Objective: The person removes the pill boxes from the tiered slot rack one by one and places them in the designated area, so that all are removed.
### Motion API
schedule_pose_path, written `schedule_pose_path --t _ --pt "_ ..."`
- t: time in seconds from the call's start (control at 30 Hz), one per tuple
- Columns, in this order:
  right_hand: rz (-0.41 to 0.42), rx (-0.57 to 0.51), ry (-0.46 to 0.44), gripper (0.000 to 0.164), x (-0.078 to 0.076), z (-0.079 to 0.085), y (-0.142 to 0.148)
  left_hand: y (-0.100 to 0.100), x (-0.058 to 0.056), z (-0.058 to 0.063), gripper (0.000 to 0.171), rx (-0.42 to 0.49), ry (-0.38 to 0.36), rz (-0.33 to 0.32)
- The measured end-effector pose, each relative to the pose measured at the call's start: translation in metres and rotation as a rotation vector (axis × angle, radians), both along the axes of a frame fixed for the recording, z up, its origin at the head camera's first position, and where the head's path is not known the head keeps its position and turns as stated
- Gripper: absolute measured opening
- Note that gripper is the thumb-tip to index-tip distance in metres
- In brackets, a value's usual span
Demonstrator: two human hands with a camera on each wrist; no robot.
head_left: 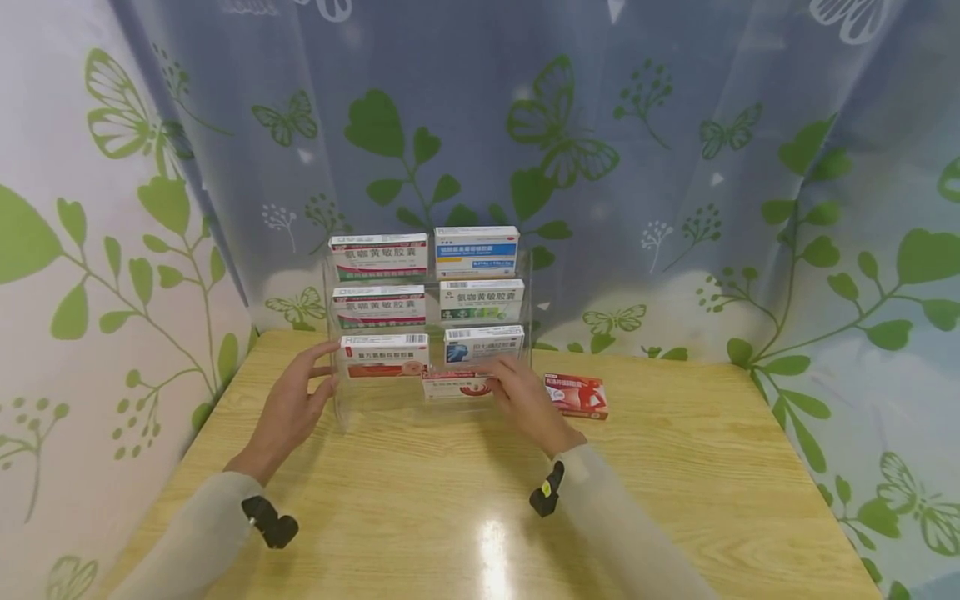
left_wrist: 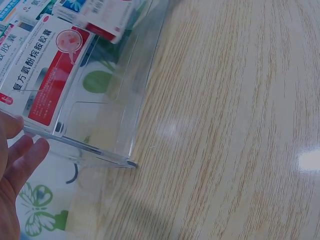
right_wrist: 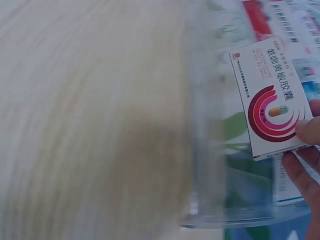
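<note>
The white box [right_wrist: 272, 97] is pinched by the right hand [head_left: 525, 400] at the clear rack [left_wrist: 102, 120]'s lower right; it is best kept level while the rack's left edge is held by the left hand [head_left: 288, 404].

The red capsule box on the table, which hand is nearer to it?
Right. In the head view, the right hand is immediately left of the red capsule box; the left hand is farther away, at the left edge of the clear rack.
</note>
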State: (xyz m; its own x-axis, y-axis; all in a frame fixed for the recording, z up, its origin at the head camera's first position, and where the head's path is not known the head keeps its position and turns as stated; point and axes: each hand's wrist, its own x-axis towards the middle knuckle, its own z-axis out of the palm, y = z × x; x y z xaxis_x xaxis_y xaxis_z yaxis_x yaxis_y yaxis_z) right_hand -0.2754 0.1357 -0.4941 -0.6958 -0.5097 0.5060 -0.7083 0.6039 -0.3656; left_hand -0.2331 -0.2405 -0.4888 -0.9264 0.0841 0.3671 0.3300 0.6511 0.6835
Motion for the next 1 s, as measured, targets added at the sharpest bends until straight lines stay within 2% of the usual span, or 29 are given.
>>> schedule_pose_path --t 0.27,0.4,0.53,0.7,1.0 --pt "-0.055 -0.065 0.004 0.030 0.005 0.037 0.025 0.000 0.000 0.000 0.055 0.004 -0.021 0.005" --pt "-0.073 -0.132 0.031 0.030 0.006 0.053 0.056 0.000 0.000 0.001 0.055 0.003 -0.019 0.005" --pt "-0.137 -0.168 0.032 0.029 0.006 0.063 0.094 0.000 -0.001 0.000 0.056 -0.004 -0.011 0.008" --pt "-0.260 -0.202 0.012 0.028 0.005 0.067 0.146 -0.001 -0.001 -0.001 0.056 -0.002 -0.004 0.013" --pt "-0.428 -0.193 -0.067 0.028 0.008 0.057 0.219 0.000 -0.001 0.000 0.056 -0.009 -0.005 0.011"
